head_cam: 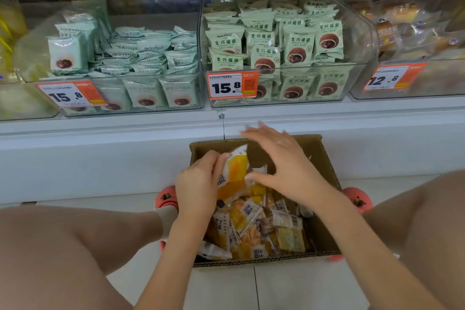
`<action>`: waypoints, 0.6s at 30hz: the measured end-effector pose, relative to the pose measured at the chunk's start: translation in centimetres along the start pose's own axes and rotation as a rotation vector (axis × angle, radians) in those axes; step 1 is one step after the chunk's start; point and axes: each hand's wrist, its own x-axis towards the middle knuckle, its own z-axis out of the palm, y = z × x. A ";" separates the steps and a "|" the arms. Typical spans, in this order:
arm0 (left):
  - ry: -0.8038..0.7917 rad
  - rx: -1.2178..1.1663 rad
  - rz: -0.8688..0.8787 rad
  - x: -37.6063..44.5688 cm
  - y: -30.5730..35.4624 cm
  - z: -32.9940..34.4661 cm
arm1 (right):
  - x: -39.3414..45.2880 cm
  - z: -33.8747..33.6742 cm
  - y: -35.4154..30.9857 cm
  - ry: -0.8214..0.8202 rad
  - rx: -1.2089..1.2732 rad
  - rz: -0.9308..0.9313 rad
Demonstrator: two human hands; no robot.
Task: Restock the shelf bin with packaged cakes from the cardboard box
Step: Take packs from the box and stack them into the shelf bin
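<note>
The far shelf row at twelve o'clock is blurred, its yellow and blue packs unreadable, and the clear bins at nine and three o'clock are cut by the frame edges. The right hand (284, 166) is smeared at the fingertips; its fingers are spread and straight above the brown corrugated cardboard box (324, 158) at six o'clock, holding nothing. The left hand (198, 184) pinches the top edge of a yellow-and-white packaged cake (235, 173), lifted upright just above the heap of similar yellow cake packs (254, 224) filling the box; their print is too small to read. The person's knees hide the floor on both sides, and pink shoes (166, 197) peek out beside the box. Pale green packs (299, 44) in the clear plastic centre shelf bin (357, 33) at one o'clock read "Beicomii" and "生巧福团". Its orange price tag (232, 85) reads "15.8"; the left bin's tag (71, 94) also "15.8", the right tag (393, 77) "12.8".
</note>
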 end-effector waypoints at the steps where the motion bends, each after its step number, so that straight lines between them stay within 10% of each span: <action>1: 0.004 0.014 0.097 0.3 0.1 0.4 | 0.8 -0.8 -0.2 -0.109 -0.071 -0.062; 4: 0.014 -0.070 0.140 0.5 1.1 0.6 | 2.6 -0.9 0.1 -0.276 0.007 -0.091; 11: 0.023 -0.687 -0.874 -0.8 -0.3 -0.6 | 0.7 0.1 3.7 0.018 0.777 0.342; 14: -0.326 -1.138 -0.884 -0.9 0.2 0.3 | 0.1 1.3 3.6 0.060 1.228 0.558; 18: -0.211 -0.967 -0.849 -0.1 0.7 0.9 | -0.5 2.1 3.5 -0.164 1.280 0.651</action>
